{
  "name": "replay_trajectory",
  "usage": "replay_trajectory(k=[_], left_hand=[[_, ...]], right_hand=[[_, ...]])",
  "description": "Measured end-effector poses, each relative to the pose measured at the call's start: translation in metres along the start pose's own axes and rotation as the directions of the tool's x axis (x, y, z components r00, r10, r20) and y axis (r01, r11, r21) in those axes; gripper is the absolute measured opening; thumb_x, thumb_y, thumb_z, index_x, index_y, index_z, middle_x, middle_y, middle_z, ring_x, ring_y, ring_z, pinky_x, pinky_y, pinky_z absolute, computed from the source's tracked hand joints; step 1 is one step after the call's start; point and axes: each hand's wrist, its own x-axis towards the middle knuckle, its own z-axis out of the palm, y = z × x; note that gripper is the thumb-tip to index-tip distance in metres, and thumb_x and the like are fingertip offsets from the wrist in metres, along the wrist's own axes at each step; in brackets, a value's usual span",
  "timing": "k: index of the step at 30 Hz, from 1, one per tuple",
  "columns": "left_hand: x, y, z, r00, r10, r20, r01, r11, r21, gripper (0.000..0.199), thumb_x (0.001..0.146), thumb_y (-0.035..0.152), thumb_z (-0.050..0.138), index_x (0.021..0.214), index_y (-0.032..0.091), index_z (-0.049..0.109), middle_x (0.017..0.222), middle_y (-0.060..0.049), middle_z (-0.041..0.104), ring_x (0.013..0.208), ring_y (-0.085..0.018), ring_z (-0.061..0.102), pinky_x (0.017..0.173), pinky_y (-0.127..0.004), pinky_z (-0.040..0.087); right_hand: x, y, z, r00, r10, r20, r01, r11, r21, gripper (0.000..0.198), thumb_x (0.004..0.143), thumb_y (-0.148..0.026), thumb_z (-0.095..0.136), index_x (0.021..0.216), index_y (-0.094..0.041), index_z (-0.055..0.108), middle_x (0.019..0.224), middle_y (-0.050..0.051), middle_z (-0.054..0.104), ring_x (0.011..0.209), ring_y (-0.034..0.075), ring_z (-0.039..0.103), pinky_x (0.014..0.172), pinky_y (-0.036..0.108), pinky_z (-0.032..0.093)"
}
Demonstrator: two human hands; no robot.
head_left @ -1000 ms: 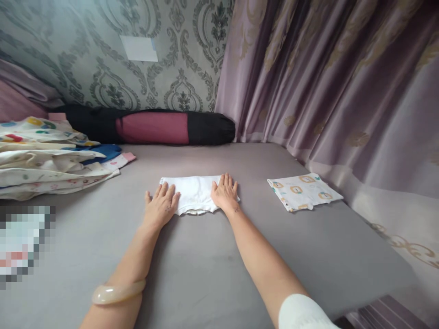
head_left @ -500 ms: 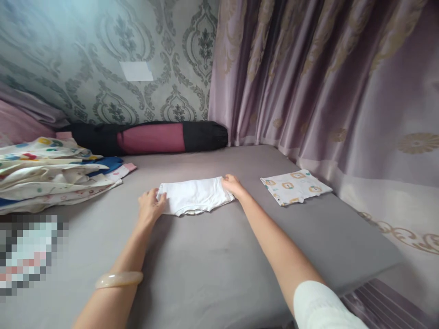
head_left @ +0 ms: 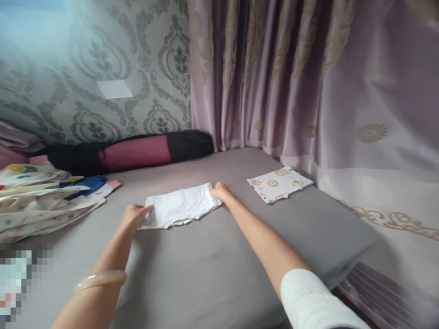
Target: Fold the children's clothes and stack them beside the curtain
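Note:
A folded white garment (head_left: 181, 205) lies on the grey bed sheet in front of me, its uneven open edge toward me. My left hand (head_left: 135, 215) grips its left end, thumb on top and the other fingers mostly hidden beneath. At the opposite end, my right hand (head_left: 220, 191) is closed on the far right corner. Right of that hand, apart from it, rests a folded white garment with orange and green prints (head_left: 279, 183).
A heap of patterned children's clothes (head_left: 44, 201) lies on the left of the bed (head_left: 199, 269). Behind it, a long black and maroon bolster (head_left: 137, 153) runs along the wall. Mauve curtains (head_left: 267, 82) hang at the right, beyond the bed's edge. A blurred patch covers the lower left.
My view has turned somewhat to the right and tilted. My left hand, its fingers spread before, has closed on the white garment's left end. The right hand keeps its hold.

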Motion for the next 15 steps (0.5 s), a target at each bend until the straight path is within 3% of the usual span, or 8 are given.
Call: replay_trajectory(k=[2, 5, 10, 15], left_hand=[[0.007, -0.002, 0.001, 0.994, -0.063, 0.093, 0.063, 0.998, 0.005, 0.03, 0.068, 0.047, 0.066, 0.056, 0.02, 0.062, 0.045, -0.003, 0.059, 0.06, -0.026, 0.065, 0.052, -0.029, 0.044], [0.016, -0.002, -0.002, 0.988, -0.112, 0.109, 0.105, 0.992, 0.062, 0.028, 0.065, 0.05, 0.066, 0.06, 0.023, 0.062, 0.045, 0.001, 0.06, 0.07, -0.028, 0.067, 0.055, -0.029, 0.046], [0.015, 0.012, -0.01, 0.991, -0.006, 0.13, -0.02, 0.981, 0.195, 0.04, 0.063, 0.063, 0.061, 0.065, 0.023, 0.062, 0.063, -0.004, 0.071, 0.085, -0.031, 0.068, 0.065, -0.033, 0.049], [0.009, 0.023, -0.016, 0.995, 0.047, 0.092, -0.077, 0.929, 0.362, 0.032, 0.063, 0.057, 0.052, 0.064, 0.027, 0.061, 0.065, 0.0, 0.072, 0.086, -0.029, 0.069, 0.065, -0.03, 0.049]], right_hand=[[-0.004, -0.006, 0.001, 1.0, -0.005, 0.01, 0.005, 1.0, 0.003, 0.031, 0.086, -0.036, 0.059, 0.106, -0.017, 0.075, 0.112, 0.015, 0.073, 0.105, 0.024, 0.069, 0.076, 0.024, 0.05], [-0.009, -0.012, 0.0, 0.999, -0.023, 0.03, 0.022, 1.0, 0.013, 0.033, 0.082, -0.036, 0.062, 0.106, -0.018, 0.075, 0.111, 0.012, 0.074, 0.104, 0.022, 0.07, 0.074, 0.021, 0.05], [-0.018, -0.012, -0.008, 0.998, -0.047, 0.037, 0.047, 0.999, 0.021, 0.039, 0.077, -0.033, 0.066, 0.11, -0.013, 0.073, 0.116, 0.013, 0.072, 0.106, 0.021, 0.069, 0.079, 0.022, 0.05], [-0.027, -0.009, -0.013, 0.999, -0.05, 0.006, 0.05, 0.999, 0.004, 0.034, 0.075, -0.026, 0.067, 0.107, -0.016, 0.073, 0.114, 0.011, 0.073, 0.103, 0.021, 0.069, 0.079, 0.024, 0.051]])
